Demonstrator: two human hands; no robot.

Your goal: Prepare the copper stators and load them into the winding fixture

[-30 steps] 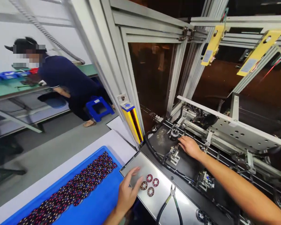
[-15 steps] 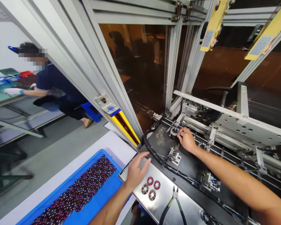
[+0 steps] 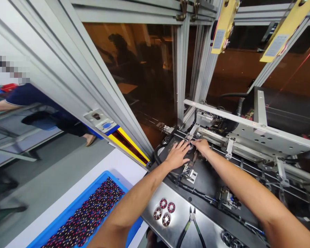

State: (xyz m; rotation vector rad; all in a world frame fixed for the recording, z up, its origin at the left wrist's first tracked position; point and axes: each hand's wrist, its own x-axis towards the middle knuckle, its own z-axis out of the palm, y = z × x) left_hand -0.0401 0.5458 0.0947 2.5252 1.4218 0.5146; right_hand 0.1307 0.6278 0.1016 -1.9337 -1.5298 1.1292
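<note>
Aluminium frame (image 3: pixel 93 82): I see it slanting up beyond my hands, to their left.
Black machine bed (image 3: pixel 209 181): spreads beneath both hands and the right forearm.
Blue tray (image 3: pixel 134 228): well back from the left hand, partly behind that forearm, bearing overlapping rings (image 3: pixel 93 210).
Metal ledge (image 3: pixel 181 210): nearer me than either hand, between the forearms.
Left hand (image 3: pixel 177 155): open, palm down, fingers spread, tips at the left edge of the round fixture (image 3: pixel 190 147).
Right hand (image 3: pixel 202 146): fingers bent in at the opposite edge; I cannot tell whether they pinch anything.
Pliers (image 3: pixel 192 217): on the ledge, nearer me than the hands, cutting end towards them.
Round fixture: between the two sets of fingertips, partly covered. It looks metallic, so I expect it stiff, solid, perhaps slick; I would grip opposite sides of its rim.
Loose rings (image 3: pixel 157 218): four, on the ledge, well apart from both hands. I judge them light, their windings easily scuffed; outer edge only.
</note>
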